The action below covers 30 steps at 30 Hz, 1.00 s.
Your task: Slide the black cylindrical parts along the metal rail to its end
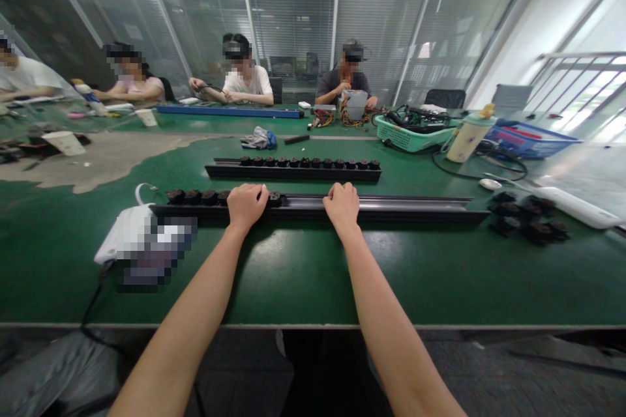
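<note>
A long black channel rail [415,210] lies crosswise on the table in front of me. Several black round parts [192,197] sit in a row in its left portion, while the groove to the right is bare. My left hand [246,206] is closed over the rail at the right part of that row, hiding some of the parts. One black round part [276,199] shows just right of its thumb. Farther right, my right hand [343,206] grips the rail with bent fingers; its fingertips are partly hidden.
Behind lies a shorter black rail [293,173] filled with similar parts. Loose black parts [525,218] are heaped at right. A white device [124,234] and cable stand at left. Farther back are a glove [259,138], a green basket [415,137], a bottle [469,137] and seated people.
</note>
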{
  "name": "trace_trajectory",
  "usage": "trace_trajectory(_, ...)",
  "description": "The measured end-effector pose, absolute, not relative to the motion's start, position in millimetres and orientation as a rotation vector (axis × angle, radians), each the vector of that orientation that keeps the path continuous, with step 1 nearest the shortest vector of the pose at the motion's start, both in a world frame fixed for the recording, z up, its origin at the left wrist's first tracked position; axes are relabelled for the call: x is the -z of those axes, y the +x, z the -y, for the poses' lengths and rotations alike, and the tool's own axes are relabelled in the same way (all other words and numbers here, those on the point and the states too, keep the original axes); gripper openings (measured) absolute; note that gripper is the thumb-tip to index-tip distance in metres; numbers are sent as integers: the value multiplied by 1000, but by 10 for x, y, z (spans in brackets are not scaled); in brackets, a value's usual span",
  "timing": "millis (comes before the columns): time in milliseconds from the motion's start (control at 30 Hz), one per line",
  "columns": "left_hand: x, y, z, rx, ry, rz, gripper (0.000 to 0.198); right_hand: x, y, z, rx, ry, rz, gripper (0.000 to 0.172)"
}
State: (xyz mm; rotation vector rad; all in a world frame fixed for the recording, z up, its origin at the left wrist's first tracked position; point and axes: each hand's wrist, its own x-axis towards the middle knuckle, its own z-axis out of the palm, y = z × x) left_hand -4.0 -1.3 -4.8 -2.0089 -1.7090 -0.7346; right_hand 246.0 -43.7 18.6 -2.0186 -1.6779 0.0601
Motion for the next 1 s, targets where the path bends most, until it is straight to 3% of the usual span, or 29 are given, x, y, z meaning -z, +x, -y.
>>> trace_trajectory(1000, 80, -54, -13, 768, -2009, 1711, 46, -217, 2545, 452, -73, -2083, 1555, 29)
